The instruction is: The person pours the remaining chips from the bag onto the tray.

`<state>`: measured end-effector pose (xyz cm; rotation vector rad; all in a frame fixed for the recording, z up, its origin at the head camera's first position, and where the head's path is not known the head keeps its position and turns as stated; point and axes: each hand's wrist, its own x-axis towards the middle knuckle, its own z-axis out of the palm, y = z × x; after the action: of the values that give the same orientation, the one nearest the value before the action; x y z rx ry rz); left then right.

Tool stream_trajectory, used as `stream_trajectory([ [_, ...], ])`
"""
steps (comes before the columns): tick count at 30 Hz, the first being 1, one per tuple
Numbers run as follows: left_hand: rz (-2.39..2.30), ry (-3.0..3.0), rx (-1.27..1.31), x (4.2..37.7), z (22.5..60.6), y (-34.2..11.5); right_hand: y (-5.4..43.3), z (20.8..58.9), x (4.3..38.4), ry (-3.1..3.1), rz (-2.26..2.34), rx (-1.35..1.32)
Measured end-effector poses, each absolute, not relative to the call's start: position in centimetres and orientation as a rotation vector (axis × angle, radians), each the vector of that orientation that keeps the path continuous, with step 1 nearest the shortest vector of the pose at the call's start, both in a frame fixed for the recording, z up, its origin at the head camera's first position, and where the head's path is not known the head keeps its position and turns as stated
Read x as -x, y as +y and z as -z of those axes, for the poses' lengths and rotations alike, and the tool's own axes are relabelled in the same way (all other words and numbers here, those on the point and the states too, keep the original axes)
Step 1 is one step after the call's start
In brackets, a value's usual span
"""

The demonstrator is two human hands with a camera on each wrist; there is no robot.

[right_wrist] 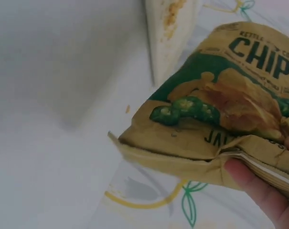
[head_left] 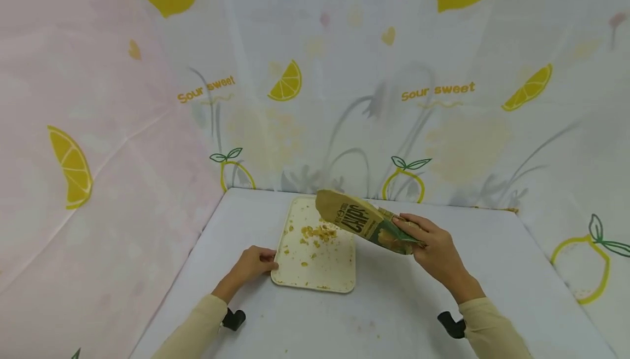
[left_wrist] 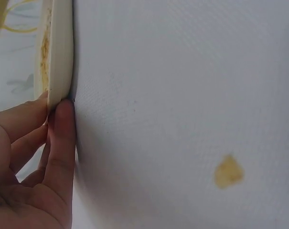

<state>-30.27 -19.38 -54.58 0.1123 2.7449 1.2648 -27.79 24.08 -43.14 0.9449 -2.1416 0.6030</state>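
A cream tray (head_left: 330,276) lies on the white table, scattered with broken chip pieces (head_left: 317,233) that are thickest toward its upper middle. At its left edge my left hand (head_left: 252,264) pinches the rim; the left wrist view shows the thumb on the upper side and a finger (left_wrist: 64,119) beneath. Over the tray's right side, my right hand (head_left: 439,249) grips one end of a brown and green chip bag (head_left: 361,222). The bag is tilted, its far end lower-left of nothing but over the tray. Whether chips remain inside is hidden.
Small crumbs (head_left: 378,336) dot the white tabletop (head_left: 403,315) near the front, and a larger yellowish flake (left_wrist: 229,171) lies near the left hand. A lemon-print cloth (head_left: 344,129) hangs behind the table and along its sides.
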Motion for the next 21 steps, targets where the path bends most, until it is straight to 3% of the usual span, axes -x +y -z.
stream_trajectory([
  [21,-1.24,2.742,-0.096,30.5,54.5,-19.4,24.1,43.1,27.9,-2.03,-0.668,-0.944],
])
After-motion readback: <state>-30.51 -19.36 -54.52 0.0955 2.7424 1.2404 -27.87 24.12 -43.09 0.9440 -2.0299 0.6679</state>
